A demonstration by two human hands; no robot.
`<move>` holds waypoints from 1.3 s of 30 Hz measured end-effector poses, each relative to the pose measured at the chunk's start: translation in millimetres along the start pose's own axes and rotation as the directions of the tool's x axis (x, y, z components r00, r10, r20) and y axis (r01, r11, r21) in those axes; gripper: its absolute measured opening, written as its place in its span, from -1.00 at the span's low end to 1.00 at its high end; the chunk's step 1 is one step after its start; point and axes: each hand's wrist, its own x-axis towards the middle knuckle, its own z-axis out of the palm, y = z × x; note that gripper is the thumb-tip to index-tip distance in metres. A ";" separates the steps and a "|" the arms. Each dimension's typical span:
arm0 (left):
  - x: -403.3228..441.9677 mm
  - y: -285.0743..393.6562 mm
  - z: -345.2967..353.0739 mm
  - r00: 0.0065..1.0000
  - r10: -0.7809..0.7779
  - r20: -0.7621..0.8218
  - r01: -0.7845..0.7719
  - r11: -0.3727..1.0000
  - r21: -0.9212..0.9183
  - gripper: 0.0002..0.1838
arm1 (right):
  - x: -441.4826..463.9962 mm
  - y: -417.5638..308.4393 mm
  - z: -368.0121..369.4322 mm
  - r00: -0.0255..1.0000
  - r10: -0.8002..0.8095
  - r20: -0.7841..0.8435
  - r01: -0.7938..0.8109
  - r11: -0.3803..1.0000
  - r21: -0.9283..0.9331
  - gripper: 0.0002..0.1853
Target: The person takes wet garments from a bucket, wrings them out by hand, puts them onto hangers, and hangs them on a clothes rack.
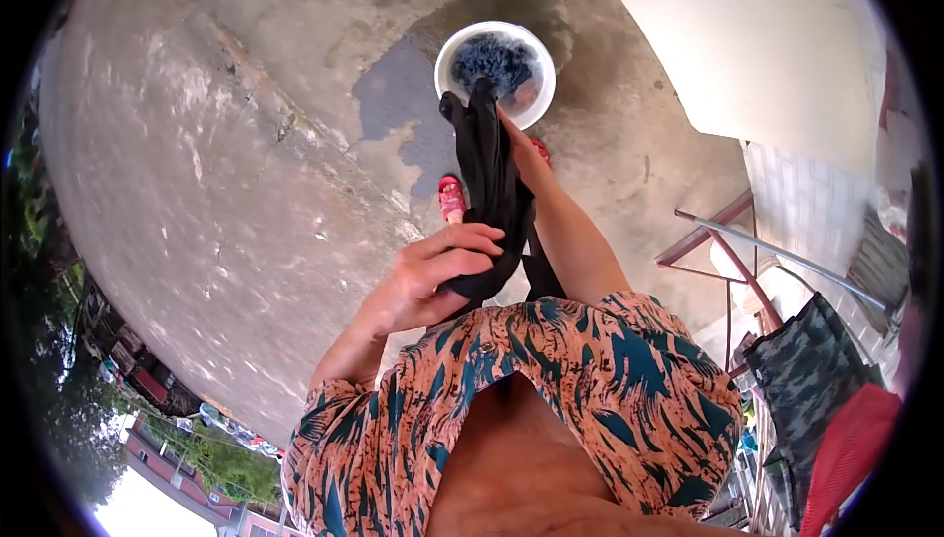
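A long black garment [482,158] hangs in a bunched strip in front of me, its far end over the bucket's near rim. My left hand [447,267] is closed around the near end, close to my chest, fingers curled over the cloth. Farther along, my right hand [524,150] grips the garment's right side, its fingers partly hidden by the fabric. Beyond both hands stands a round white bucket [548,94]. Inside it are liquid and a dark blue, foamy-looking mass [492,57], which I cannot make out exactly.
Around the bucket the concrete floor [265,203] has a dark wet patch [393,94]. My feet in red sandals [451,198] are near the bucket. On the right are a large pale panel [757,35], a metal frame [723,232], a camouflage-patterned bag [811,365] and red cloth [851,458].
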 end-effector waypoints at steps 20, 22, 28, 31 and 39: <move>84.3 -344.6 -9.6 0.672 -0.450 -0.588 0.740 0.403 0.538 -0.50 | 11.6 11.5 -96.2 0.936 0.096 -0.337 -0.059 0.991 0.118 -0.34; 86.5 -313.1 -10.2 0.808 -0.260 -0.530 0.566 0.594 0.572 -0.60 | -1.6 15.1 -103.2 0.952 0.098 -0.290 -0.063 0.990 0.129 -0.34; 77.5 -187.1 -34.5 0.944 0.055 -0.325 0.095 0.899 0.428 -0.60 | 21.4 16.8 -59.8 0.916 0.316 -0.247 -0.201 0.895 0.400 -0.29; 58.0 -160.9 -37.7 0.916 -0.175 -0.361 0.239 0.961 0.140 -0.62 | 32.2 23.6 -13.9 0.981 0.093 -0.170 -0.047 0.964 0.260 -0.34; 73.5 -320.8 -27.3 0.617 -0.694 -0.371 0.707 0.282 0.648 -0.47 | 50.4 14.8 -57.1 0.918 0.051 -0.393 -0.138 0.971 -0.196 -0.41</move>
